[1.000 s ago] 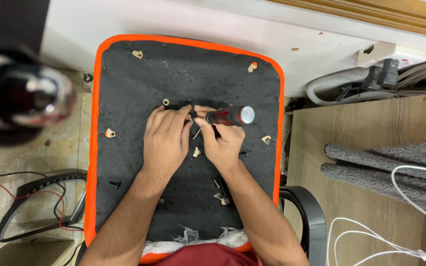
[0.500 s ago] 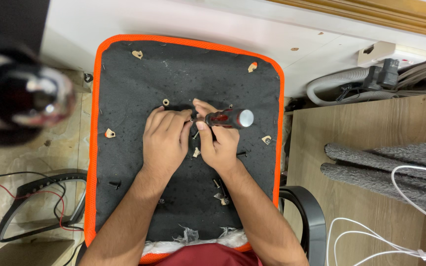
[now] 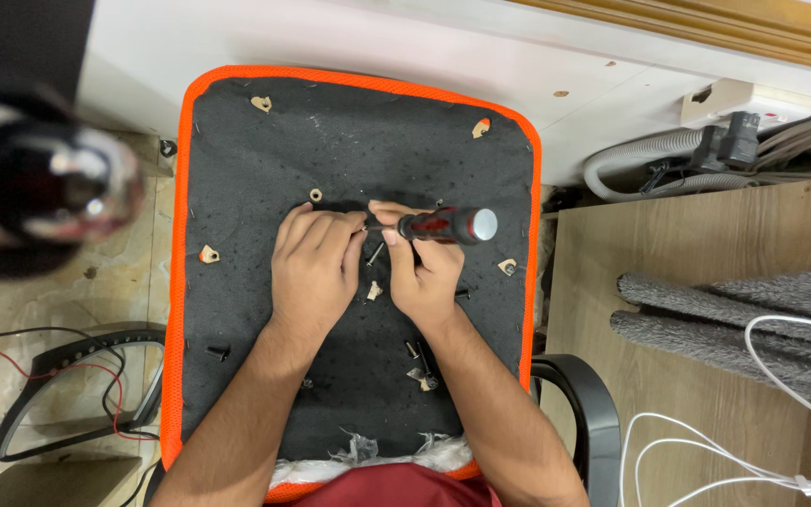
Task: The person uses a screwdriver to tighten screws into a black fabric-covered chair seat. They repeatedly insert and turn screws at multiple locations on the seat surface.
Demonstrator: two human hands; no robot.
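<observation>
Red-and-black handle: your right hand (image 3: 427, 272) has its grip closed round one screwdriver (image 3: 443, 225), lying level, silver cap to the right.
Left hand (image 3: 316, 268): your fingers are curled at the tip, pinching something too small to tell.
Seat base (image 3: 265, 178): one black panel with orange edging, under both hands.
Tan tabs: six counted across it.
Loose black screw (image 3: 219, 353): one, lower left.
</observation>
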